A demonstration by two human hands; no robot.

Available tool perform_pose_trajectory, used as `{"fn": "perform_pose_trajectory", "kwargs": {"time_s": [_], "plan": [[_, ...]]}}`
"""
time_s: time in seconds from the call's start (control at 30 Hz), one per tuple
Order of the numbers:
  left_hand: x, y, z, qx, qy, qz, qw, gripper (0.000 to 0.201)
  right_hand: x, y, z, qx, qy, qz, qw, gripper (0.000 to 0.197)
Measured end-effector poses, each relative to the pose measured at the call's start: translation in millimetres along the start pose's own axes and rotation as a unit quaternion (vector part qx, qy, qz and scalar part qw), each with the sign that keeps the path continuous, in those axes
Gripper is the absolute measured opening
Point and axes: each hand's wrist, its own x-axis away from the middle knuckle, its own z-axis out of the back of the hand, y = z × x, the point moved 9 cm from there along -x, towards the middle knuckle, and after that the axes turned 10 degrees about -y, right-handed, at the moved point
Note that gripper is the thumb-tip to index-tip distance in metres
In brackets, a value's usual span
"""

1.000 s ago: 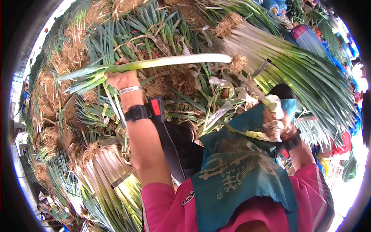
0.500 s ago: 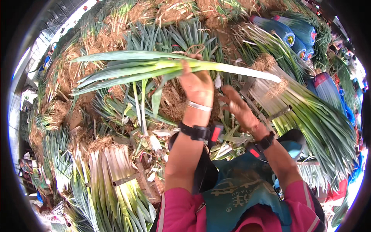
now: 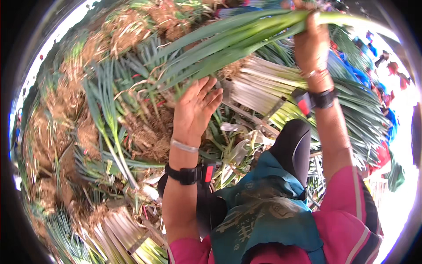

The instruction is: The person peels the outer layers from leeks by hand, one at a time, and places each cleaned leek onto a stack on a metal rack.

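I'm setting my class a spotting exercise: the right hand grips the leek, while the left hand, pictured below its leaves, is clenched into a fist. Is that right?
Not quite: the left hand is open, its fingers extended, as the head view shows. The right hand does grip the leek.

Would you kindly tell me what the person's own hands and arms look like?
The left hand and right hand are ungloved. Each arm has a black wrist strap with a dark module bearing a red patch; the left also has a silvery bangle. The short sleeves are pink with pale stripes.
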Motion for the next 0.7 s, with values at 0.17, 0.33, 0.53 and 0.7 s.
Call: {"fn": "perform_pose_trajectory", "kwargs": {"time_s": [0.17,0.33,0.53,0.7], "plan": [[-12,-41,5,-0.079,-0.038,0.066,0.994,0.032,-39,-118,137,0.32,0.063,0.118,0.938,0.039],[-13,-52,37,-0.082,0.049,0.068,0.993,0.022,-37,-130,133,0.703,-0.109,0.05,0.701,0.039],[-16,-71,47,-0.091,0.093,0.078,0.988,0.017,100,32,188,0.599,-0.346,-0.212,0.69,0.06],[-24,-82,42,-0.087,0.078,0.084,0.99,0.017,190,99,150,0.581,-0.395,-0.277,0.655,0.046]]}}
